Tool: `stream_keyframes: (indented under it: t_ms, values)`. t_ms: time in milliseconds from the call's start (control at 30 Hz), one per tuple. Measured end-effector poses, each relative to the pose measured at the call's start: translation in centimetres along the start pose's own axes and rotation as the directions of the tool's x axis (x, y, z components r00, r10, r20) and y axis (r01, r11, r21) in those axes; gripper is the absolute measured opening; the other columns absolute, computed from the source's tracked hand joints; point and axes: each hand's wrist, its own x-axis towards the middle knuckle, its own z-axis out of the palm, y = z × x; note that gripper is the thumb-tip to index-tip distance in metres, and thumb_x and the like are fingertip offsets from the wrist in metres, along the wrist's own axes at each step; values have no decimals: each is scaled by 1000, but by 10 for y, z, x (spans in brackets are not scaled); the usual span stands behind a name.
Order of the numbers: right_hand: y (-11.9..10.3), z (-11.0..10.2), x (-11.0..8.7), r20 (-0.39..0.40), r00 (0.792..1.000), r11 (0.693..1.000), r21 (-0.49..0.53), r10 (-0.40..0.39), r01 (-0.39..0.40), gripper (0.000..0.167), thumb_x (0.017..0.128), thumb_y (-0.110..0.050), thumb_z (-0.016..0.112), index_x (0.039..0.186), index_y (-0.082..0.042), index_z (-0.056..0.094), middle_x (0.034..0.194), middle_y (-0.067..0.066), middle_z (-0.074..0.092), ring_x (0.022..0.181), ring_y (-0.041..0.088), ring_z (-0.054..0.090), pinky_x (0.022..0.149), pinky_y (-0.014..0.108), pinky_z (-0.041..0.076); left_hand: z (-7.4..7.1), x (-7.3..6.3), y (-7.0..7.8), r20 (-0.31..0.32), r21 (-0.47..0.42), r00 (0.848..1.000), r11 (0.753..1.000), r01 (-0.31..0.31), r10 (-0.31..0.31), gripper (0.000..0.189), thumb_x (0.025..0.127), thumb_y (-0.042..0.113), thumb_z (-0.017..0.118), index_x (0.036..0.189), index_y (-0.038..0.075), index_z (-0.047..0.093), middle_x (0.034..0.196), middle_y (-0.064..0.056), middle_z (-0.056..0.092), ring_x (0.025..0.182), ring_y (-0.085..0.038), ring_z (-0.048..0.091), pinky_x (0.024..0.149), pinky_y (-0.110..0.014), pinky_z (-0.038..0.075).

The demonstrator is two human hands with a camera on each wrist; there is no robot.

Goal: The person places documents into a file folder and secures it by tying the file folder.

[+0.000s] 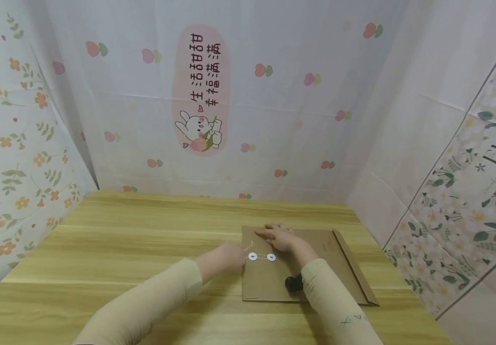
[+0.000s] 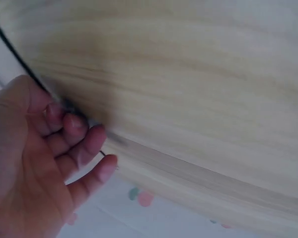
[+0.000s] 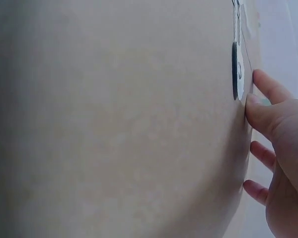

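Observation:
A brown kraft document envelope [image 1: 273, 287] lies flat on the wooden table. Two white button discs sit on it, the left disc [image 1: 252, 257] and the right disc [image 1: 271, 258], with thin string [image 1: 262, 258] running between them. At the envelope's left edge, my left hand [image 1: 226, 258] has its fingers curled and pinches the string by the left disc. The left wrist view shows that hand's thumb and curled fingers [image 2: 74, 124] close together. My right hand [image 1: 280, 237] rests on the envelope's upper part, fingers [image 3: 260, 193] spread and touching its surface.
The wooden table [image 1: 122, 254] extends left of the envelope and behind it. Printed cloth walls [image 1: 295, 120] stand at the back and both sides. A black wrist camera [image 1: 293, 283] shows beneath the right forearm, over the envelope.

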Motion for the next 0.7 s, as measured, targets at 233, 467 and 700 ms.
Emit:
stream_keyframes:
  t_ms: [233,467,700]
  values:
    - [4,2,1,-5,1000,1000,9,-7,7,44,101,-19,49,144,-28,46,151,14,32,136,45,23,104,67,16,-6,-17,11,17,-173,999,984,-37,40,19,88,30,63,92,13,68,86,2,65,71,-11,57,64,-26,51]
    - [8,3,3,-19,1000,1000,9,6,-6,45,100,-17,49,143,-29,46,151,12,33,136,43,25,106,65,16,-11,-30,21,1,-283,993,952,-117,122,21,86,25,61,67,16,59,69,6,53,63,-10,49,60,-25,46]
    - [5,3,4,-25,1000,1000,8,-1,1,45,100,-17,50,143,-29,46,151,12,33,136,42,26,104,66,16,-11,-40,24,64,-452,990,888,-85,127,20,81,23,62,63,16,59,63,6,48,57,-10,42,54,-25,39]
